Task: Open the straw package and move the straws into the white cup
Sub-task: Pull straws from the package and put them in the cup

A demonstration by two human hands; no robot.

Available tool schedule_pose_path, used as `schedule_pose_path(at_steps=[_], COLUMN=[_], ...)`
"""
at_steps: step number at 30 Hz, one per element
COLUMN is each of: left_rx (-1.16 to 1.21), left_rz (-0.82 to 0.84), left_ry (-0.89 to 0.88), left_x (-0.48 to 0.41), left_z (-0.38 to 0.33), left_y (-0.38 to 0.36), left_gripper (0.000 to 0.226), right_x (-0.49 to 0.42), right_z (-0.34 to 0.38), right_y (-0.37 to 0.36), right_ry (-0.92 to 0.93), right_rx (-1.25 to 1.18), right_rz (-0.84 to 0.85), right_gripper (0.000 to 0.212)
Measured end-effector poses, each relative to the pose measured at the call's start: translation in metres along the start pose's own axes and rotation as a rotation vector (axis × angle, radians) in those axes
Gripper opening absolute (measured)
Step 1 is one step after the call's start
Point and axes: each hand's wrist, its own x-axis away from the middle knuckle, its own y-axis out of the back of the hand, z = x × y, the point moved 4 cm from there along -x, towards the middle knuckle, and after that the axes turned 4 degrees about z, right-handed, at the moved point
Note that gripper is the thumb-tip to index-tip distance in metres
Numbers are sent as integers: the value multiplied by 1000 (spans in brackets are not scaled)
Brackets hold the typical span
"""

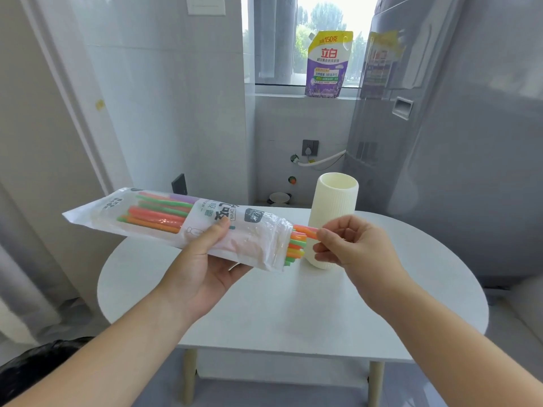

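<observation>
My left hand (pixel 205 265) grips a long clear-and-white straw package (pixel 164 221) from below, held almost level above the table. Its right end is open, and orange, green and yellow straws (pixel 296 245) stick out of it. My right hand (pixel 349 245) pinches the tip of one orange straw (pixel 305 230) between thumb and forefinger. The tall ribbed white cup (pixel 338 201) stands upright on the table just behind my right hand, its lower part hidden by the hand and the straws.
A white oval table (pixel 264 312) on pale wooden legs fills the middle. A grey fridge (pixel 470 142) stands at the right. A purple detergent pouch (pixel 326 66) sits on the window sill. Something dark (pixel 38 359) lies at the lower left.
</observation>
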Motion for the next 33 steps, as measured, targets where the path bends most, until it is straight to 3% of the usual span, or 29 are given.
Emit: schedule_pose_path(at_steps=[7, 12, 16, 20, 23, 26, 29, 33], left_rx=[-9, 20, 61, 77, 87, 92, 101, 132], left_rz=[33, -9, -55, -47, -19, -4, -13, -47], left_ry=[-5, -16, -19, -28, -25, -1, 19, -3], left_x=[-3, -6, -5, -3, -1, 3, 5, 3], left_z=[3, 1, -4, -7, -6, 0, 5, -3], left_y=[-3, 0, 4, 2, -2, -7, -9, -4], left_gripper=[35, 29, 28, 33, 34, 34, 32, 30], right_x=[-2, -7, -9, 0, 10, 10, 2, -6], right_z=[-3, -3, -4, -12, -17, -13, -3, 14], right_y=[-2, 16, 24, 7, -14, -27, -29, -14], right_ry=[-112, -128, -150, -255, -294, -191, -92, 50], right_rx=[-179, -228, -411, -552, -548, -571, -571, -310], right_rz=[104, -4, -51, -45, 51, 79, -24, -149], right_gripper=[11, 3, 1, 41, 59, 49, 29, 18])
